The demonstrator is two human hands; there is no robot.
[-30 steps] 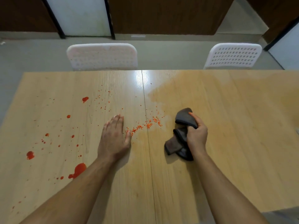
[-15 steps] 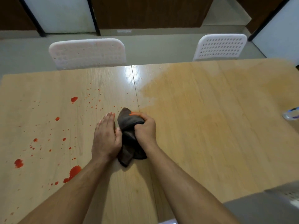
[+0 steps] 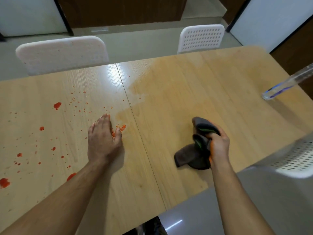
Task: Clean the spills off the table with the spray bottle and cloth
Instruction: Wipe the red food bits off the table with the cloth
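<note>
My right hand grips a crumpled dark grey cloth just above the right half of the wooden table. My left hand lies flat on the table, fingers straight, beside a small heap of orange-red crumbs. Red spill drops and splashes are scattered over the left half of the table. A clear spray bottle stands at the far right edge, partly out of view. The right half of the tabletop looks damp and darker.
Two white perforated chairs stand behind the table, one at the left and one at the right. A third white chair is at the near right. A seam runs down the table's middle.
My right hand has carried the cloth from beside my left hand out to the right. My left hand has stayed flat by the crumbs. The view has shifted, and the spray bottle shows more.
</note>
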